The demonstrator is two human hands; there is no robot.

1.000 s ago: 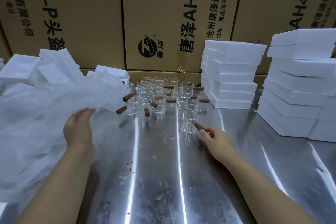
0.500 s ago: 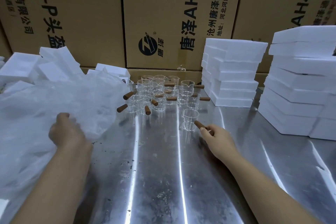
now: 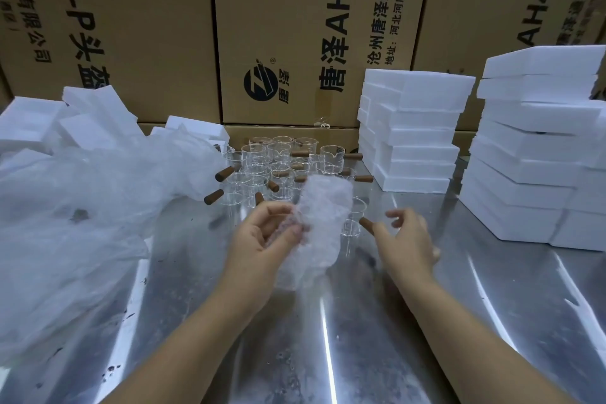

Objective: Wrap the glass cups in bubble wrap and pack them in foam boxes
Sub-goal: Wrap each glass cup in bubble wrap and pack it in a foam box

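My left hand (image 3: 262, 236) pinches a sheet of bubble wrap (image 3: 319, 226) and holds it up over the middle of the steel table (image 3: 328, 338). Partly hidden behind the sheet stands a single glass cup (image 3: 355, 216) with a brown wooden handle (image 3: 367, 226). My right hand (image 3: 408, 234) hovers just right of that handle with its fingers spread and holds nothing. Several more glass cups (image 3: 278, 167) with wooden handles cluster farther back. White foam boxes are stacked at the back middle (image 3: 413, 131) and at the right (image 3: 537, 147).
A big bag of crumpled bubble wrap (image 3: 75, 207) fills the left side of the table. Loose foam pieces (image 3: 82, 118) lie behind it. Tall cardboard cartons (image 3: 295, 26) wall off the back.
My left hand has pulled a bubble wrap sheet out of the bag at the left and carried it to the middle. My right hand has let go of the cup's handle and opened.
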